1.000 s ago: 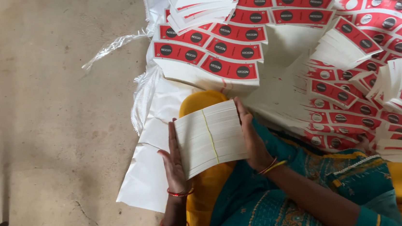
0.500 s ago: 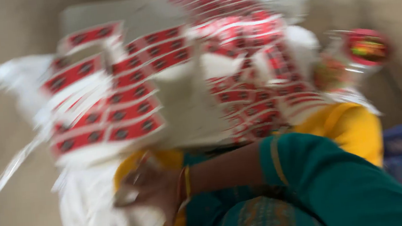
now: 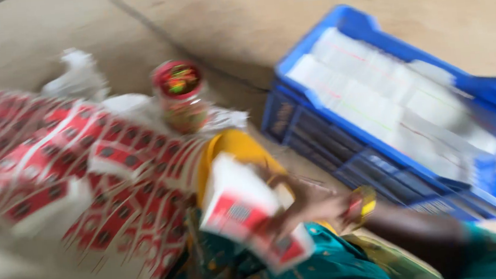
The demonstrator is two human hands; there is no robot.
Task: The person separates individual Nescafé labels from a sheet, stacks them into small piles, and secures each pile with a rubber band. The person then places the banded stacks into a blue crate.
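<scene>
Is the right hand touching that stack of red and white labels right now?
Touching. The head view shows the right hand wrapped around the stack of red and white labels, its fingers over the stack's edge.

Red-and-white rectangular labels (image 3: 71,173) lie spread across the left of the frame, a red-and-white label stack (image 3: 239,209) sits lower centre, and white packets (image 3: 388,103) fill the blue crate (image 3: 312,125) at right.

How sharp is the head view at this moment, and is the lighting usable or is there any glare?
Head view: heavy motion blur smears everything; the red-and-white cards and the white stacks in the blue crate lose their edges, and the hand holding a card stack is soft. Which hand it is cannot be told. Lighting is even and diffuse, with no hard shadows or glare on the floor.
</scene>
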